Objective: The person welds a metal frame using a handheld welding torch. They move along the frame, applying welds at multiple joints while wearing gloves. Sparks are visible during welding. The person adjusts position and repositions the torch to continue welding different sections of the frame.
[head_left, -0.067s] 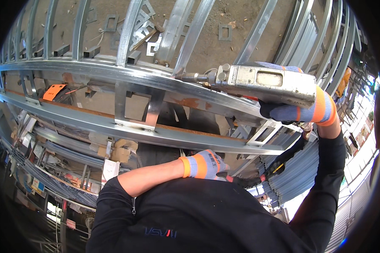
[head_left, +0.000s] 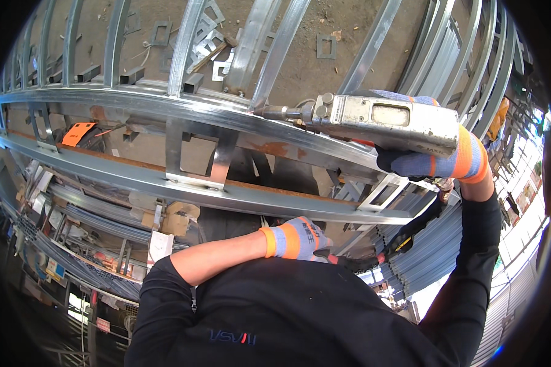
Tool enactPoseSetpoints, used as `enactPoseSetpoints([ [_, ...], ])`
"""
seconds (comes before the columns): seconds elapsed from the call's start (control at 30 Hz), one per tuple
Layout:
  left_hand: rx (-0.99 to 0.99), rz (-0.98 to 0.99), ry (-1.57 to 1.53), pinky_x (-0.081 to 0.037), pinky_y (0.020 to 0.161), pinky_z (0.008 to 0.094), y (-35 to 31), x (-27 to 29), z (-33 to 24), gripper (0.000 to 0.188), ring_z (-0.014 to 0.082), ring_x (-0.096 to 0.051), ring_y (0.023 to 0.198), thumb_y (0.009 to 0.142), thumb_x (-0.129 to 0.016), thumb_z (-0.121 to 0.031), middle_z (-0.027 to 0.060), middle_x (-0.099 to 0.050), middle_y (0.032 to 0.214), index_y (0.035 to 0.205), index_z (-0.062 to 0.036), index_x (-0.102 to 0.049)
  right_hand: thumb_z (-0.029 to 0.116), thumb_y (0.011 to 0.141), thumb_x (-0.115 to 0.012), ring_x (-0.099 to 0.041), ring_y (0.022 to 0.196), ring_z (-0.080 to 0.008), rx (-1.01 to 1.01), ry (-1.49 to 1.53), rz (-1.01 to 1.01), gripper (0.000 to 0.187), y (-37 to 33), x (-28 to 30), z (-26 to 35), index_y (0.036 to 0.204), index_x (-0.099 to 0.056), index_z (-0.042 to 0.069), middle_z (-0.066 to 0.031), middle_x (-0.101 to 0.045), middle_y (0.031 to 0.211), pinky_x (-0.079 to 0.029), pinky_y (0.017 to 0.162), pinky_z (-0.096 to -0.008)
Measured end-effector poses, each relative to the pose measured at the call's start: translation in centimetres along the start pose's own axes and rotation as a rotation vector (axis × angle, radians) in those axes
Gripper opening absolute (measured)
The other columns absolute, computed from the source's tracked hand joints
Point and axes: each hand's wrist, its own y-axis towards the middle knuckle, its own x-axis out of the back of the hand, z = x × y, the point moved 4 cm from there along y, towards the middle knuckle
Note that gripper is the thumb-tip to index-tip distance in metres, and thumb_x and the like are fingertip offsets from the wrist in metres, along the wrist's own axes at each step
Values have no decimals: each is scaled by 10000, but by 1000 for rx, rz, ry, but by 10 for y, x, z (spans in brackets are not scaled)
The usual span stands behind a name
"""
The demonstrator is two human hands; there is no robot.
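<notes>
My right hand, in a blue-grey and orange glove, is closed round a silver hand-held laser welding gun. Its thin nozzle points left, with the tip at the spot where an upright bar meets the upper rail of a steel frame. Against my waist, my gloved left hand is closed at a black hose with red parts, which runs up towards the gun. The fingers underneath are partly hidden. Between the upper and lower rails stands a bent plate bracket.
Square cut-out metal plates and a hammer lie on the floor beyond the frame. An orange-and-black item shows through the rails at left. Metal bars are stacked at right, and a cardboard box sits left of me.
</notes>
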Motion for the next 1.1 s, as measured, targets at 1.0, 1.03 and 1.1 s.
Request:
enactPoseSetpoints([
  [1.0,-8,-57,13,-551,800,474,3,-1,4,584,367,-714,915,990,-568,-609,151,-733,940,1235,-90,-678,177,769,-892,-681,1123,-341,102,-141,52,635,7,0,4,1339,-673,5,-210,-677,1338,-543,973,-408],
  [1.03,-10,-62,15,-551,796,475,3,-1,4,587,366,-714,913,992,-562,-613,151,-732,938,1233,-91,-679,173,771,-889,-688,1108,-337,94,-128,54,637,6,0,4,1341,-667,-3,-212,-680,1331,-547,967,-405],
  [1.1,-10,-62,16,-549,783,476,5,-3,6,587,365,-715,909,992,-555,-619,152,-732,932,1225,-94,-678,164,774,-883,-702,1079,-328,73,-87,54,642,6,0,3,1345,-654,-18,-217,-685,1317,-555,954,-398],
])
